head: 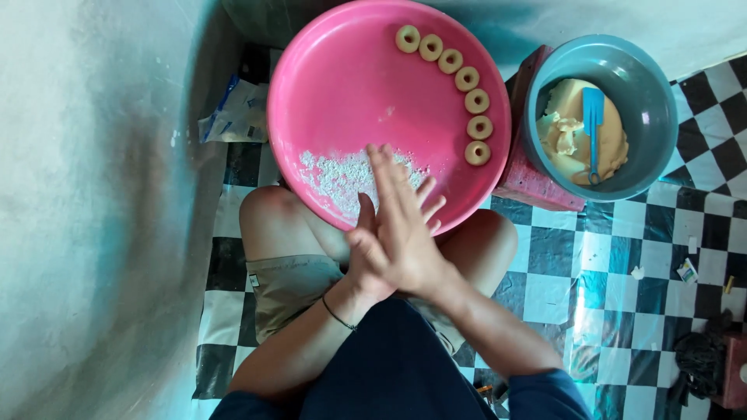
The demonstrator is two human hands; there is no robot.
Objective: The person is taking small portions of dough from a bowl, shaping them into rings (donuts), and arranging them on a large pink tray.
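Pink tray point(334, 85): on my knees, flour patch point(342, 175) at its near edge. Grey bowl point(646, 93): right, holding dough point(572, 128). My right hand point(405, 225), laid flat across my left hand point(369, 257), palms together; anything between them is hidden. Seven dough rings point(467, 78): far right rim.

Soft, even daylight — sharp centre, edges bowed, slightly smeared.
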